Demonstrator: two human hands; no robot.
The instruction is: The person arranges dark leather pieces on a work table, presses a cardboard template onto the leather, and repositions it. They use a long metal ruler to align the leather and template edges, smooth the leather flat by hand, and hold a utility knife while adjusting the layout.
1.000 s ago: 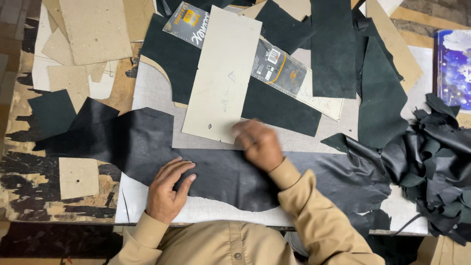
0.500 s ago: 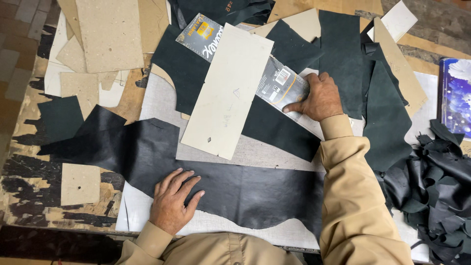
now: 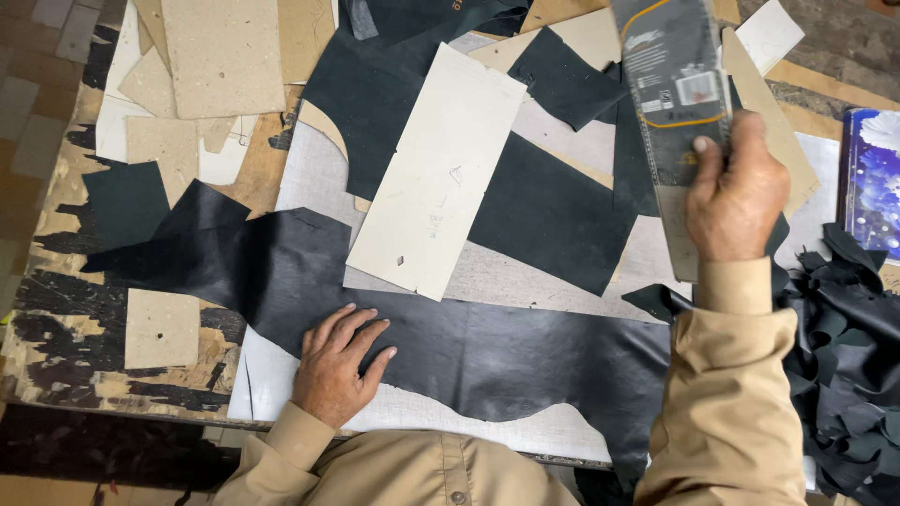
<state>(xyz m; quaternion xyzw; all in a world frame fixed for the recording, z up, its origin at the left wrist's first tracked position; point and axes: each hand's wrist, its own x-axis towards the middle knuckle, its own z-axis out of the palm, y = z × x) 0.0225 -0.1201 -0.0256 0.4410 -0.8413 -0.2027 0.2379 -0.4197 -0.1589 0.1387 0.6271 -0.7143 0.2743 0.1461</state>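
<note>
Lifted clear of the bench since half a second ago, the grey plastic package point(image 3: 677, 89) now rides in your right hand's point(image 3: 736, 192) closed grip, while your left hand point(image 3: 337, 365) lies open, fingers spread, pinning the black leather sheet point(image 3: 506, 351) flat.
</note>
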